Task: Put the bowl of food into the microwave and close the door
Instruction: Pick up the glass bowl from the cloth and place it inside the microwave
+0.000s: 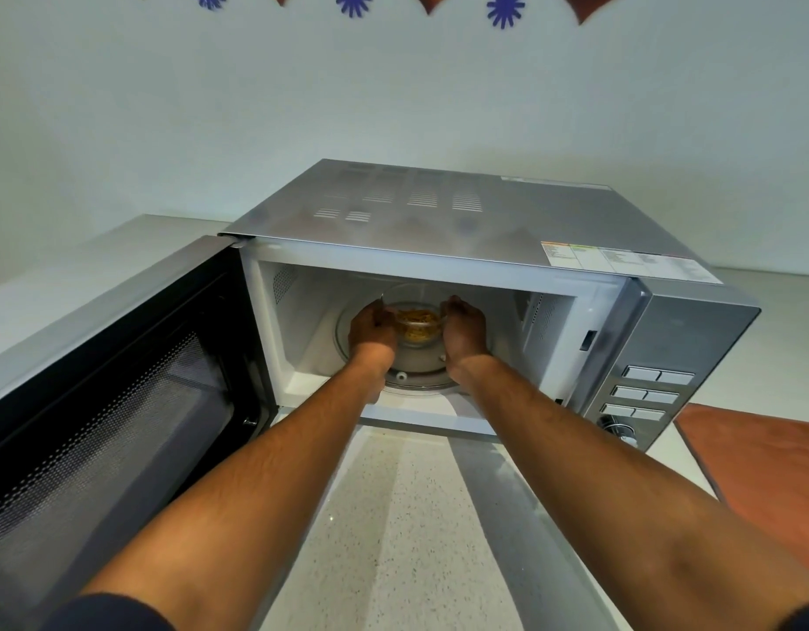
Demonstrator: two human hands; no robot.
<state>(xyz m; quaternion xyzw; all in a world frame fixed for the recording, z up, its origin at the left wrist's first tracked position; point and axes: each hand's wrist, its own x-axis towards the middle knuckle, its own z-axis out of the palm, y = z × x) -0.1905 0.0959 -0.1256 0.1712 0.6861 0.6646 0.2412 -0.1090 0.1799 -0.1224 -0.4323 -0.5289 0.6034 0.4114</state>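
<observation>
A silver microwave (461,220) stands on a pale counter with its door (120,380) swung wide open to the left. Inside its white cavity, a clear glass bowl of yellow food (418,326) sits over the glass turntable (420,375). My left hand (370,327) grips the bowl's left side and my right hand (464,327) grips its right side. Both forearms reach in through the opening. Whether the bowl rests on the turntable or hovers just above it cannot be told.
The control panel (643,393) with buttons and a knob is on the microwave's right front. A speckled counter (393,516) lies below my arms. An orange-brown surface (766,471) is at the right. A plain wall rises behind.
</observation>
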